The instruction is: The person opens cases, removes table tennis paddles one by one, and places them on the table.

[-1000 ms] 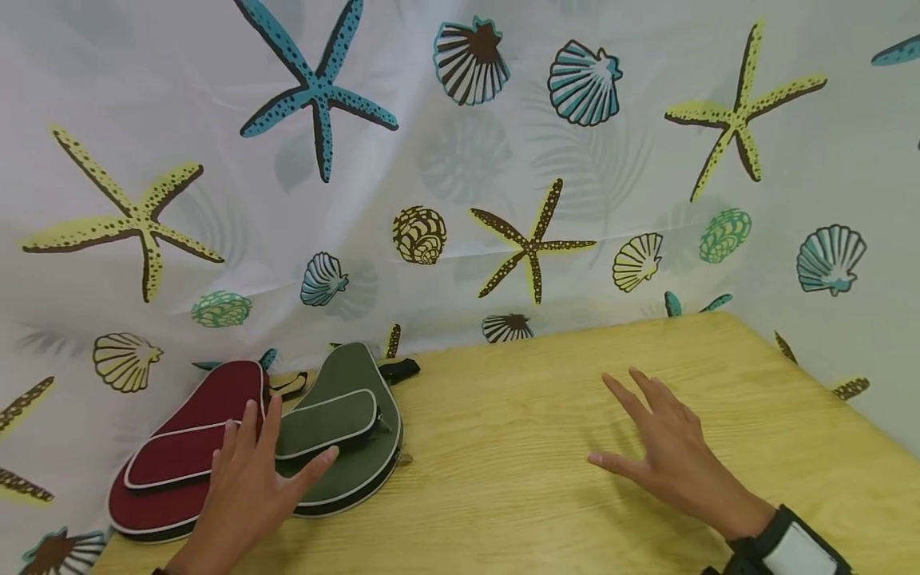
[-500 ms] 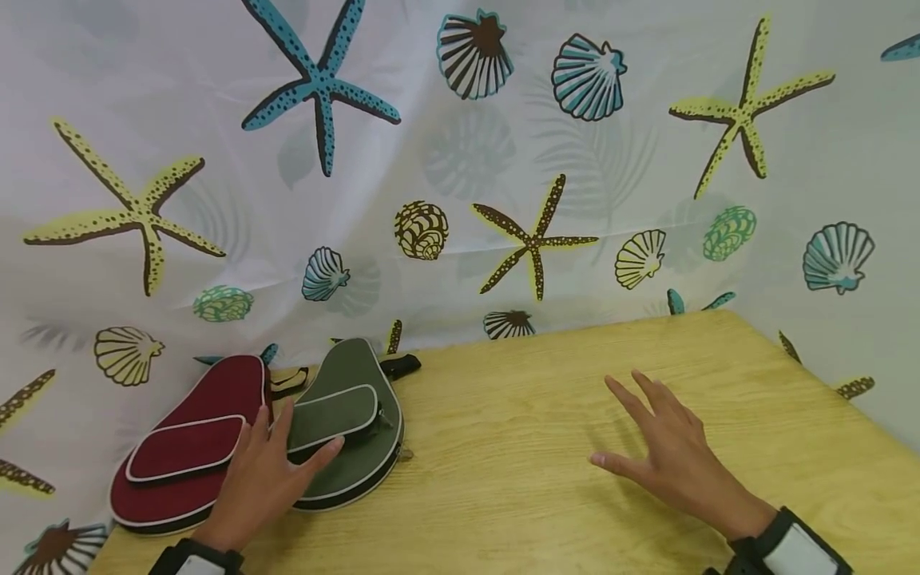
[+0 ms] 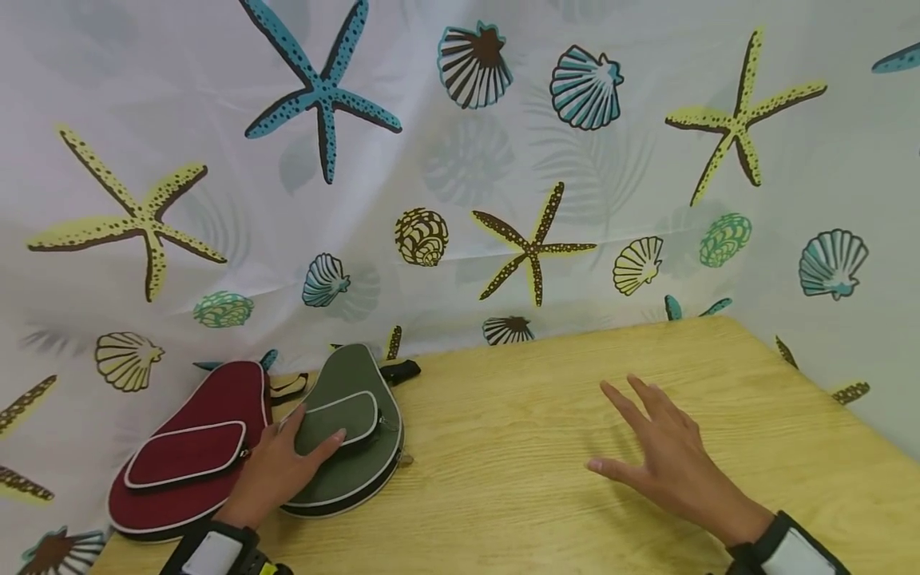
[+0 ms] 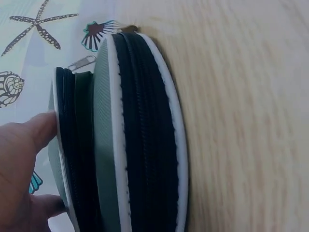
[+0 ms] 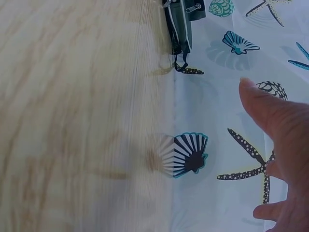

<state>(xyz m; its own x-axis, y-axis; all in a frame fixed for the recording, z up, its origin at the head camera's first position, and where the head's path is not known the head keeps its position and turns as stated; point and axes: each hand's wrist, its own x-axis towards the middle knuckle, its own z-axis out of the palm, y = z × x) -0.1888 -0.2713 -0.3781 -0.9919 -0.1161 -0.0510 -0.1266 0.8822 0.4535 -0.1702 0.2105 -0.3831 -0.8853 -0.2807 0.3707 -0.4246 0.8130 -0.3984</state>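
A green paddle-shaped zip case with white piping and a front pocket lies flat on the table. My left hand is over its pocket with thumb and fingers spread. In the left wrist view, the thumb and a fingertip come right at the pocket's face, beside the dark zip band. A maroon case of the same shape lies at its left, partly behind the left hand and wrist. My right hand hovers over the table at the right, fingers spread, holding nothing.
The light wooden table reaches back to a white curtain printed with starfish and shells. Black straps stick out at the narrow ends of the cases. Each wrist wears a dark band with a pale block.
My left hand has moved right and down from above the gap between the cases onto the green case's pocket, uncovering the maroon pocket. The right hand stays nearly where it was.
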